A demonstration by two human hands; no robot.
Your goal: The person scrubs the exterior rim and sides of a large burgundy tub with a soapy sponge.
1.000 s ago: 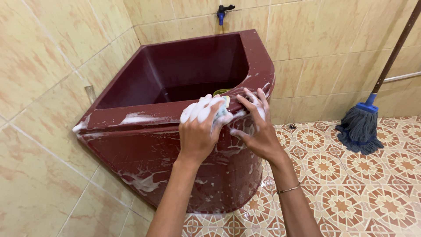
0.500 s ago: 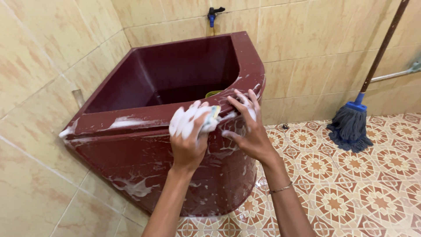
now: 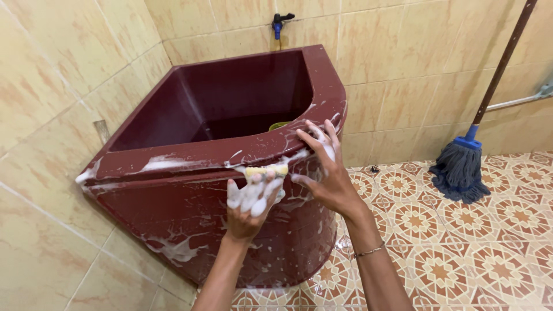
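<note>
A dark red corner water tub (image 3: 173,201) stands against the tiled walls, its rim and front smeared with white foam. My left hand (image 3: 249,203), covered in suds, grips a yellow sponge (image 3: 266,171) pressed against the tub's front just under the rim. My right hand (image 3: 325,167) rests with spread, soapy fingers on the rim's right end, a thin bracelet on its wrist. Something yellow-green (image 3: 279,125) lies low inside the tub, mostly hidden.
A blue tap (image 3: 279,23) sticks out of the wall above the tub. A blue-grey string mop (image 3: 459,167) with a brown handle leans on the right wall. A metal pipe (image 3: 518,101) runs along that wall. Patterned floor tiles (image 3: 461,253) spread to the right.
My left hand with the sponge has slid down from the top of the rim onto the tub's front face. My right hand stays on the rim.
</note>
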